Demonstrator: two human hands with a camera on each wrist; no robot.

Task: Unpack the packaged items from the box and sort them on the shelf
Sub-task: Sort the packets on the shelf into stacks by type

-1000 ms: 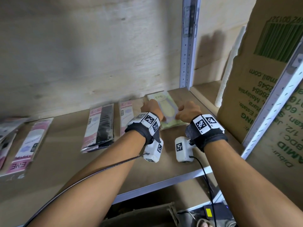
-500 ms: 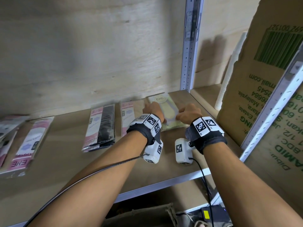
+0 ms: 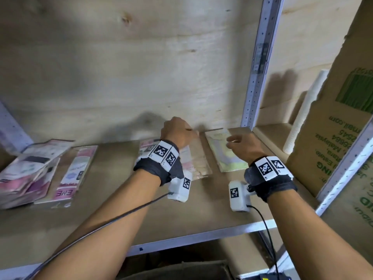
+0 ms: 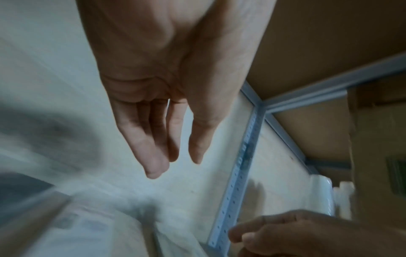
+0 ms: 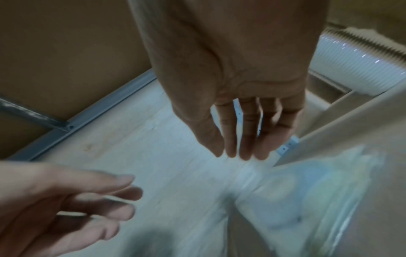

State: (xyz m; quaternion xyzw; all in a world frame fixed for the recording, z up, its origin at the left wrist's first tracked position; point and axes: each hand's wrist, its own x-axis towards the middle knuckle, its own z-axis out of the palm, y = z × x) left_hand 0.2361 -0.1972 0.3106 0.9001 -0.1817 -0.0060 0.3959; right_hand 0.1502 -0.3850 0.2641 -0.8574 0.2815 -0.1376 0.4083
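1. The shelf board (image 3: 113,223) carries flat packets in a row before the back wall (image 3: 121,77).
2. A loose stack of packets (image 3: 26,172) lies at the far left; a single packet (image 3: 75,172) lies just beside it on the right.
3. Further right lie two more packets (image 3: 196,158), then the rightmost packet (image 3: 226,156) near the upright post (image 3: 256,67).
4. Right of the post, a cardboard box (image 3: 331,138) stands with a roll (image 3: 302,112) on its left.
5. Both hands, left (image 3: 177,132) and right (image 3: 245,146), hover over the right-hand packets.

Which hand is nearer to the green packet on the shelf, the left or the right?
The right hand, open, hovers over the green packet. The left hand, also open, is off its left side, above the pink packet next to it.
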